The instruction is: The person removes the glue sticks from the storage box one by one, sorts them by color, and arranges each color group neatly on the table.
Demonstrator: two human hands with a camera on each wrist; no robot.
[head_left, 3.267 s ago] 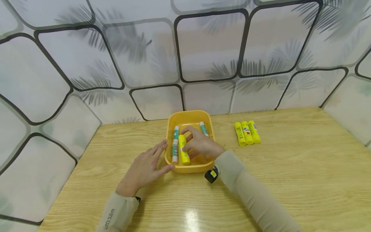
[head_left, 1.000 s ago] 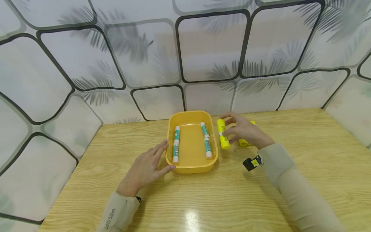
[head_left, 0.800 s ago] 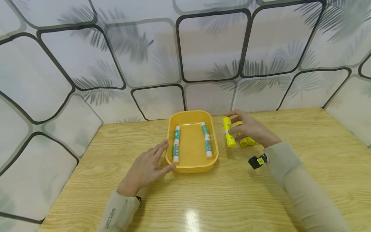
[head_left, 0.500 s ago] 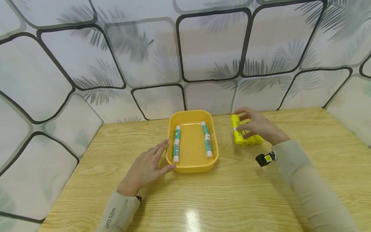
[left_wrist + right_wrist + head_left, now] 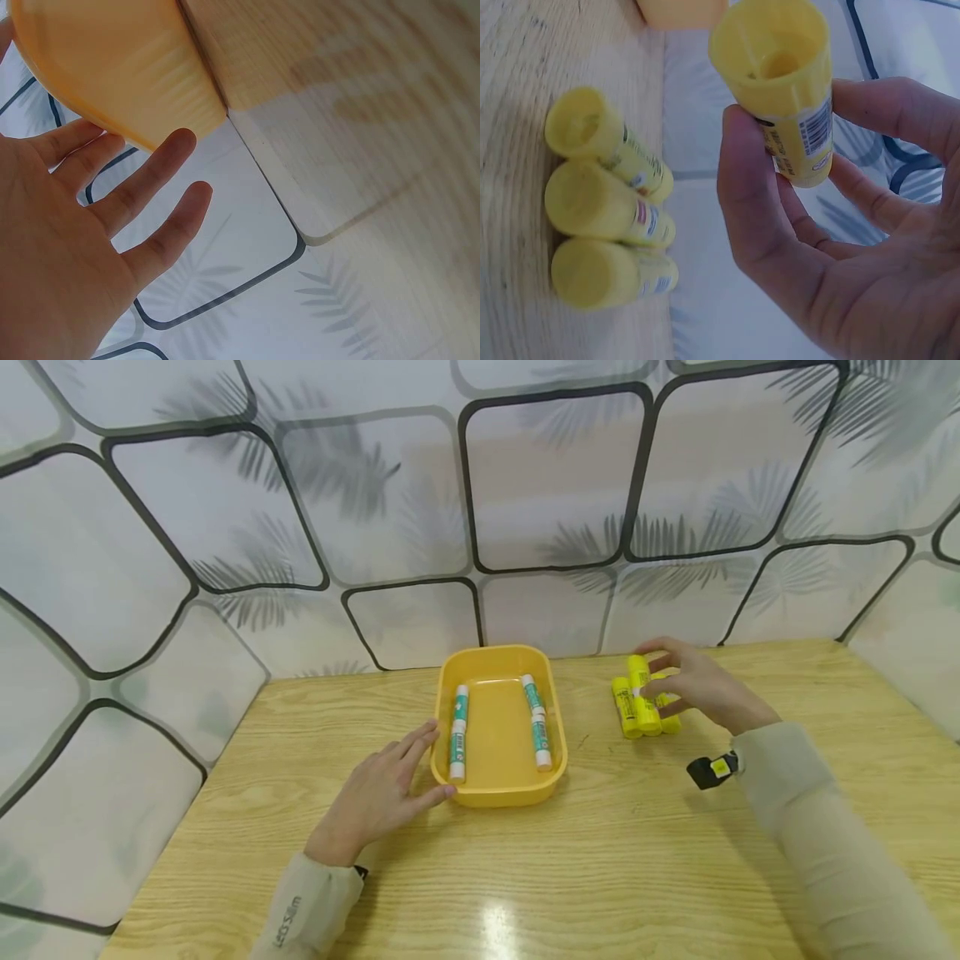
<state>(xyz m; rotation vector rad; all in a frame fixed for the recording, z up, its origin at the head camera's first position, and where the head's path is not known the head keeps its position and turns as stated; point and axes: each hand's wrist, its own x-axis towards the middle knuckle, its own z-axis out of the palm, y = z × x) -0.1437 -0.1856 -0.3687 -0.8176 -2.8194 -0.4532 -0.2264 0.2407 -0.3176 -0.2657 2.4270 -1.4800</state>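
My right hand point(image 5: 701, 685) pinches a yellow glue stick point(image 5: 642, 693) between thumb and fingers. In the right wrist view this glue stick point(image 5: 780, 90) is held up off the table, apart from a row of three other yellow glue sticks point(image 5: 592, 199) lying side by side. The head view shows it over that row, partly covering it; the leftmost of the row point(image 5: 624, 706) is plain to see. My left hand point(image 5: 375, 797) rests against the left rim of a yellow plastic basket point(image 5: 498, 797), fingers spread and fairly straight.
Inside the basket, white-and-teal glue sticks lie end to end along the left wall point(image 5: 458, 735) and the right wall point(image 5: 538, 727). A wooden table point(image 5: 420, 885) carries everything. Patterned panels point(image 5: 547, 485) rise behind it and at both sides.
My right hand has lifted the yellow glue stick out of the basket and carried it right, to above the row of three. My left hand has stayed at the basket's rim.
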